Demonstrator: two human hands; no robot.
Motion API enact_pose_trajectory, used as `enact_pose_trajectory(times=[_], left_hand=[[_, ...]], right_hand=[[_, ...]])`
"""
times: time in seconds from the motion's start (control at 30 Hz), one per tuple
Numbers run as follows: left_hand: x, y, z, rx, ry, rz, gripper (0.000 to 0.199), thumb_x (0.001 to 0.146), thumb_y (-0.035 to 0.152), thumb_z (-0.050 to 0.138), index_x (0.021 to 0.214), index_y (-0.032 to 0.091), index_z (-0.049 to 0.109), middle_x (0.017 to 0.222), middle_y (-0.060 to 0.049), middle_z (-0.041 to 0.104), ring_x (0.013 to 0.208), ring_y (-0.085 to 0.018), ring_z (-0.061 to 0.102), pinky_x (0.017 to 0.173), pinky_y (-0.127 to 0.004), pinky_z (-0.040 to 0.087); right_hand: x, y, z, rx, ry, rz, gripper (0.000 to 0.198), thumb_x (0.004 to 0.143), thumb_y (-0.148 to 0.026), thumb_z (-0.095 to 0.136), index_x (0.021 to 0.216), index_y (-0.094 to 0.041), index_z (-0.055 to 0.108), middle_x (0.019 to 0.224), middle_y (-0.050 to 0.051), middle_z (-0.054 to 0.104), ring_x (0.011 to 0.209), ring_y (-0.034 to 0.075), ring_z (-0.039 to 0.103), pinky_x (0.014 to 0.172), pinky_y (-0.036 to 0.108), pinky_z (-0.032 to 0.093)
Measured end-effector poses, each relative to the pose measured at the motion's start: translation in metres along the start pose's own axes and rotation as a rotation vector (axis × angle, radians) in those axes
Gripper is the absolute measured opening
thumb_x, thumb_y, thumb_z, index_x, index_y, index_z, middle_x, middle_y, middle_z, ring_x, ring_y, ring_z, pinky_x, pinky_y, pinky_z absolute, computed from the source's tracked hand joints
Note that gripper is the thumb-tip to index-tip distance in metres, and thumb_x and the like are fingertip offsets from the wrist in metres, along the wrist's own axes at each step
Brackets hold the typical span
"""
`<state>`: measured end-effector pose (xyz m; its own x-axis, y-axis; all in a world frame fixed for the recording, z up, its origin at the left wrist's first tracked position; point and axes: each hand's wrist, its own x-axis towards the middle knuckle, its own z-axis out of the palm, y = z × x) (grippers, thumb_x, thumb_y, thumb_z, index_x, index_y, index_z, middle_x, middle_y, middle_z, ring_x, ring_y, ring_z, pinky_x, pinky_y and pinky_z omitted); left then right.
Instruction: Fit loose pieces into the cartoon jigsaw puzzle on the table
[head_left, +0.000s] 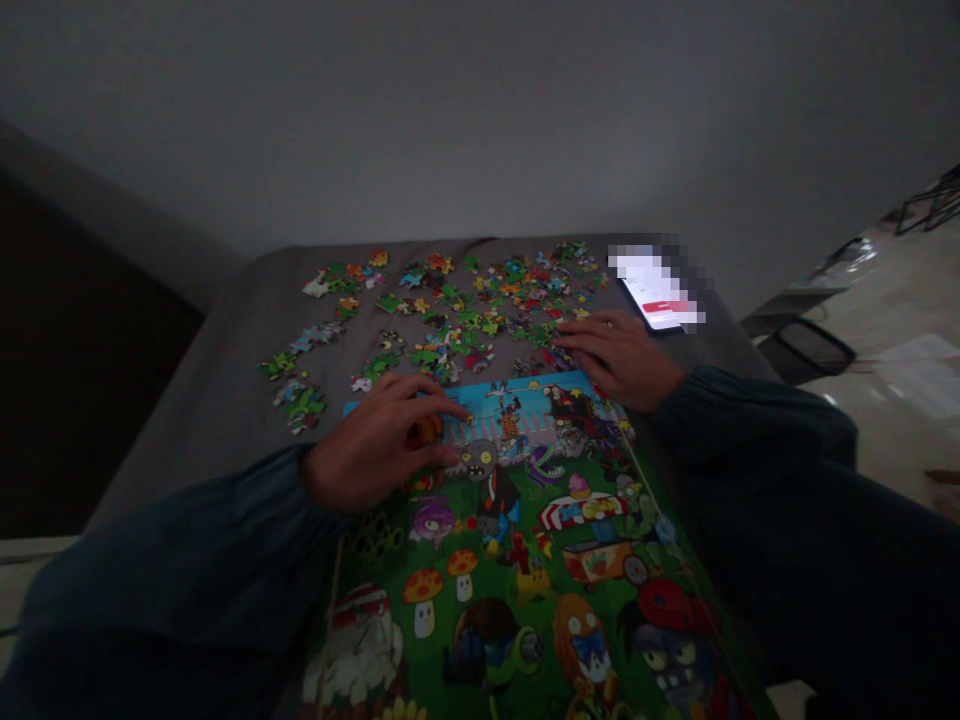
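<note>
A large cartoon picture board (510, 540) with plants and zombies on it lies in front of me; whether it is a printed sheet or a puzzle board I cannot tell. My left hand (386, 430) rests over its upper left part, thumb and fingers apart, with no piece visible between them. Beyond the board's top edge, loose jigsaw pieces (454, 330) are spread in clusters. My right hand (619, 360) is at the board's upper right corner, fingers stretched out onto the nearest pieces. Its fingertips touch or hover over them; I cannot tell which.
Everything lies on a grey cloth-covered surface (225, 370) against a pale wall (465, 120). A phone (656, 290) with a lit screen sits at the far right. Smaller clusters of pieces (300, 400) lie to the left. Shiny floor (900, 400) shows at the right.
</note>
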<state>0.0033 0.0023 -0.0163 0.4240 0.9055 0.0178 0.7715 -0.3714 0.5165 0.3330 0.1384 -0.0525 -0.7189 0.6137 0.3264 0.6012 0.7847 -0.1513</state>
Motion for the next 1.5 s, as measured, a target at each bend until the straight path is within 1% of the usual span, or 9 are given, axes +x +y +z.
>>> enact_pose_trajectory(times=[0.17,0.37,0.5,0.6,0.73,0.9,1.07,1.3,1.5], left_hand=[[0.002,0.007,-0.009,-0.161,0.070,-0.083,0.036,0.085,0.049,0.073,0.115,0.028,0.074,0.120,-0.007,0.068,0.115,-0.031,0.059,0.104,-0.052,0.046],[0.001,0.019,-0.026,-1.107,0.209,-0.406,0.044,0.073,0.013,0.064,0.113,0.028,0.073,0.126,-0.002,0.072,0.121,-0.025,0.063,0.094,-0.037,0.056],[0.001,0.014,-0.021,-1.283,0.100,-0.353,0.045,0.072,0.005,0.069,0.111,0.027,0.073,0.124,-0.002,0.074,0.122,-0.023,0.065,0.100,-0.034,0.055],[-0.001,0.008,-0.023,-1.123,0.015,-0.262,0.034,0.083,0.015,0.069,0.115,0.027,0.071,0.127,-0.003,0.072,0.121,-0.023,0.065,0.101,-0.034,0.053],[-0.012,0.003,-0.040,-0.492,-0.247,-0.122,0.024,0.093,0.032,0.066,0.116,0.028,0.071,0.117,-0.003,0.071,0.105,-0.022,0.067,0.091,-0.034,0.055],[-0.023,0.002,-0.043,-0.087,-0.352,-0.006,0.033,0.076,0.036,0.086,0.106,0.032,0.074,0.118,-0.002,0.068,0.115,-0.027,0.061,0.100,-0.038,0.049],[-0.020,0.004,-0.042,-0.100,-0.370,0.028,0.015,0.082,0.040,0.081,0.088,0.028,0.075,0.115,-0.002,0.068,0.113,-0.025,0.061,0.099,-0.035,0.049],[-0.018,0.006,-0.064,-0.350,-0.316,0.037,0.021,0.092,0.028,0.067,0.072,0.022,0.067,0.099,-0.002,0.072,0.088,-0.016,0.068,0.080,-0.025,0.055],[-0.017,0.004,-0.057,-0.444,-0.282,0.022,0.018,0.092,0.025,0.067,0.074,0.021,0.066,0.131,-0.007,0.072,0.120,-0.025,0.068,0.094,-0.032,0.056]], right_hand=[[0.000,0.002,0.000,-0.015,-0.002,-0.007,0.037,0.102,-0.026,0.043,0.128,-0.025,0.070,0.136,0.006,0.068,0.121,0.032,0.056,0.101,0.057,0.046],[0.001,0.001,0.000,-0.014,0.008,-0.022,0.035,0.103,-0.026,0.044,0.125,-0.023,0.071,0.135,0.006,0.069,0.121,0.030,0.057,0.103,0.055,0.045],[0.001,-0.001,-0.001,-0.016,0.015,-0.018,0.035,0.103,-0.026,0.043,0.125,-0.022,0.071,0.135,0.006,0.069,0.122,0.031,0.057,0.103,0.057,0.046],[0.001,-0.001,-0.001,-0.014,0.016,-0.021,0.035,0.103,-0.026,0.044,0.124,-0.022,0.071,0.135,0.007,0.069,0.121,0.032,0.057,0.102,0.057,0.046],[0.001,-0.001,-0.001,-0.015,0.022,-0.011,0.036,0.102,-0.026,0.043,0.124,-0.022,0.072,0.134,0.008,0.069,0.119,0.032,0.057,0.101,0.057,0.047],[0.001,-0.001,-0.001,0.007,0.011,0.001,0.037,0.102,-0.027,0.044,0.126,-0.024,0.072,0.135,0.007,0.069,0.120,0.032,0.057,0.101,0.056,0.047],[0.000,0.000,0.000,0.009,-0.007,0.013,0.038,0.102,-0.028,0.043,0.128,-0.024,0.071,0.137,0.007,0.067,0.121,0.032,0.056,0.103,0.057,0.045],[0.001,0.000,-0.001,0.003,0.002,-0.005,0.037,0.102,-0.028,0.044,0.126,-0.023,0.071,0.136,0.006,0.068,0.120,0.032,0.057,0.102,0.056,0.046],[0.000,-0.001,0.000,0.001,0.020,0.001,0.037,0.102,-0.028,0.043,0.127,-0.027,0.070,0.135,0.005,0.068,0.121,0.031,0.056,0.100,0.057,0.046]])
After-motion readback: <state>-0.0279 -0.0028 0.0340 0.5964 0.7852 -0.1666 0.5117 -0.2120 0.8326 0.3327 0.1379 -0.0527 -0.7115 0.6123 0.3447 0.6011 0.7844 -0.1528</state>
